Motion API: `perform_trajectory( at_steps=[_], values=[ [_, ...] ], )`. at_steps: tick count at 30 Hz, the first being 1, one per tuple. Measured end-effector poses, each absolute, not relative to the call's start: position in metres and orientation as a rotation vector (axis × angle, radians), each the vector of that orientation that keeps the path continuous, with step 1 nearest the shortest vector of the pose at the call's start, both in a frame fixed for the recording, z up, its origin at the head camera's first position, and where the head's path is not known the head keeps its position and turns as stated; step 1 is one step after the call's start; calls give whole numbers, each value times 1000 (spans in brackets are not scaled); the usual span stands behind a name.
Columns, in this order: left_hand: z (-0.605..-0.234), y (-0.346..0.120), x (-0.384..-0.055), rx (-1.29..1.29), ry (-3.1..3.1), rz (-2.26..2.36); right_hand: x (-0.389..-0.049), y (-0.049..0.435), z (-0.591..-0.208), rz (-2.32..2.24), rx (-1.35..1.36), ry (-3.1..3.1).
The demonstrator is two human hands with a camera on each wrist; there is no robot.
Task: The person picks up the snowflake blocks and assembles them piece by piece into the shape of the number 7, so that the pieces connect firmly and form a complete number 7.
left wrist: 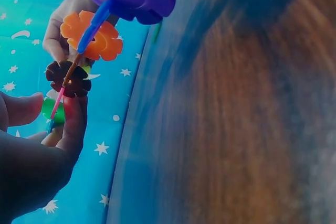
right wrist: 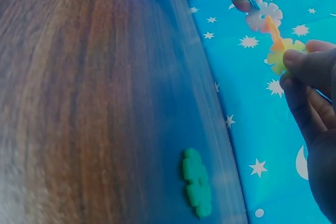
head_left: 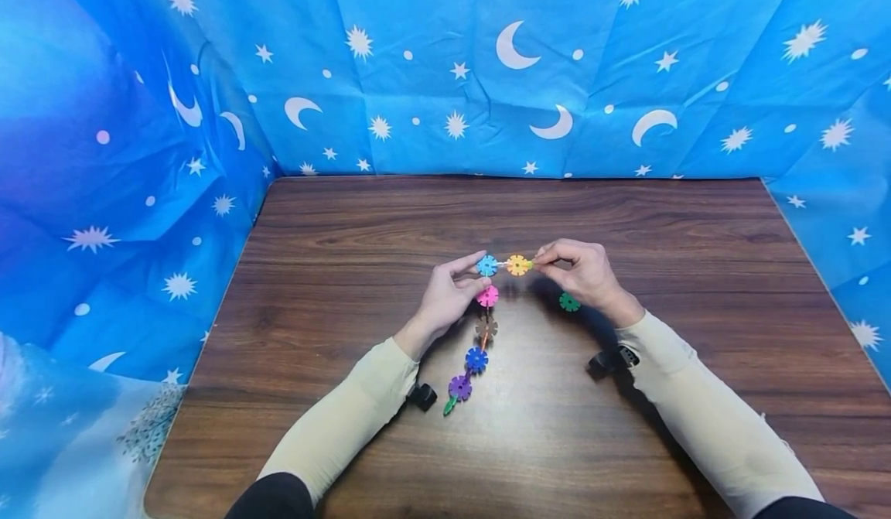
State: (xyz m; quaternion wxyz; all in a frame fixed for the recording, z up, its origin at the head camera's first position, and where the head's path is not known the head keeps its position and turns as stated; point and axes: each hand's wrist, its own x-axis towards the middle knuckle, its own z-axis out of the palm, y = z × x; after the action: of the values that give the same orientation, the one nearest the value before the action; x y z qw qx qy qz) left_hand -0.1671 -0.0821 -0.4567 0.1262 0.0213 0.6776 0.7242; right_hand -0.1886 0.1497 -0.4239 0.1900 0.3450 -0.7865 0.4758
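Observation:
A chain of colourful notched plastic snowflake discs hangs between the hands, bending at a light blue disc [head_left: 486, 264]. My left hand [head_left: 445, 296] pinches it near that bend, its thumb close to the pink disc [head_left: 488, 296]. From there a brown disc [left wrist: 69, 78], an orange disc [left wrist: 101, 36], a blue disc [head_left: 476, 360] and a purple disc [head_left: 459, 387] trail toward the near side. My right hand [head_left: 583, 273] pinches a yellow-green disc [right wrist: 278, 59] at the other end, joined to the orange-yellow disc [head_left: 518, 264]. A white disc [right wrist: 264, 17] links in between.
One loose green disc [head_left: 569, 302] lies on the brown wooden table [head_left: 348, 225], below the right hand. Blue cloth [head_left: 431, 78] with stars and moons hangs behind and beside the table. Black wrist cameras [head_left: 604, 364] sit under both forearms.

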Motion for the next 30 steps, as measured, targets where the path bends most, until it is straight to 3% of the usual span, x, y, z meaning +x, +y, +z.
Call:
perform_trajectory(
  at_steps=[8, 30],
  values=[
    [-458, -82, -167, 67, 1983, 2090, -207, 163, -458, 1316, 952, -2274],
    [-458, -82, -170, 66, 2004, 2093, -202, 172, -451, 1280, 874, -2523]
  ],
)
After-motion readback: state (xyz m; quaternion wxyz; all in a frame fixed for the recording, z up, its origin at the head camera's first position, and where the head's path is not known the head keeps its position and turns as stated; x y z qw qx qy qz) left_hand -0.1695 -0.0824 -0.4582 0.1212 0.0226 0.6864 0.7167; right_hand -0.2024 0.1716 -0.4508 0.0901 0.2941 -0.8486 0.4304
